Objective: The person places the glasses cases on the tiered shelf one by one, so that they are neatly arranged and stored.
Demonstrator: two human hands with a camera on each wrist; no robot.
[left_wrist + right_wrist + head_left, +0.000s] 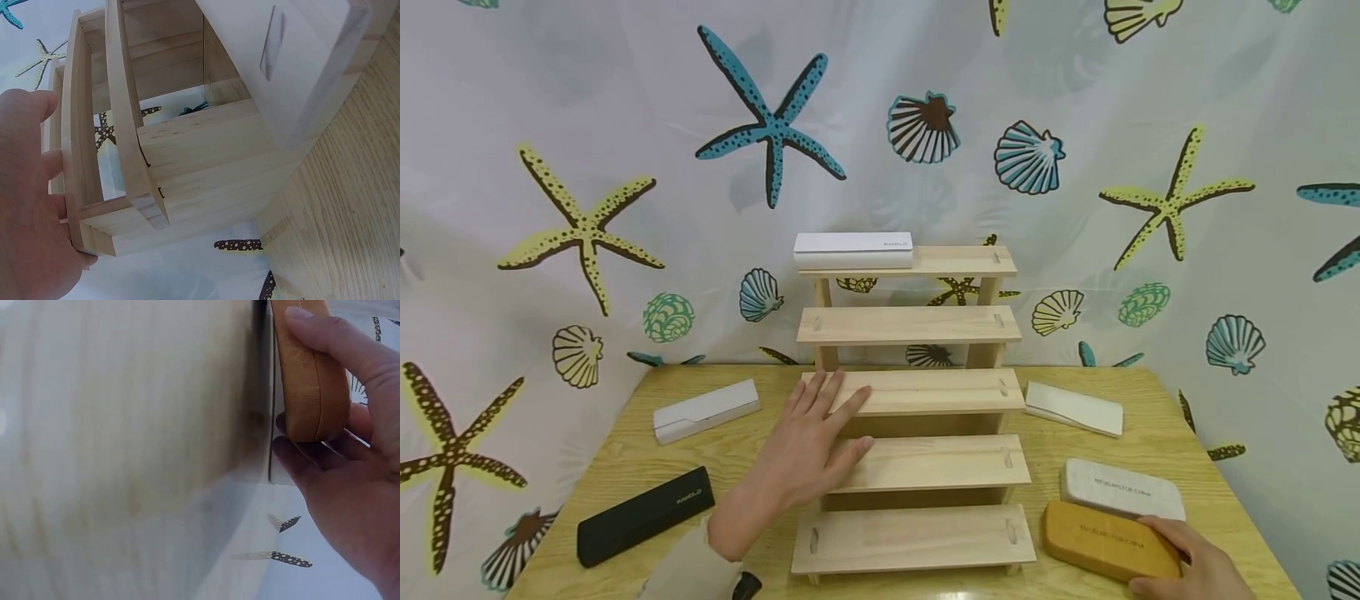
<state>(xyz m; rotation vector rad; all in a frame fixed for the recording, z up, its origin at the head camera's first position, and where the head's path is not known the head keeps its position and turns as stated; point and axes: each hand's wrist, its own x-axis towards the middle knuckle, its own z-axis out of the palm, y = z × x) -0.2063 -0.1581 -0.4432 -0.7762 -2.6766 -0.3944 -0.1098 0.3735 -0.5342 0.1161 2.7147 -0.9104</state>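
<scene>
Our right hand (1198, 562) has its grip clamped on the near right end of the mustard-tan, leather-look, round-ended case (1108, 537), thumb on one face and fingers curled round the other. The case is at the near right of the wood-grain counter (722, 462), just beside a pale grey case of like shape (1123, 490); we cannot tell whether the two touch or whether the tan one is raised. Our left hand (808, 450) rests on the left part of the middle tier (940, 392) of the pale wooden five-tier stand (917, 533), its fingers apart and holding nothing.

To handle the case well, we judge that we should draw it clear of the grey one first, so neither drags the other. Since our grip takes it by one end, the far end may dip; a hold nearer the middle would balance it better. Light, steady pressure from our left palm should stop the stand shifting, without tipping it. We would also mind the white oblong box (853, 250) at the left of the top tier, which a knock could dislodge.
</scene>
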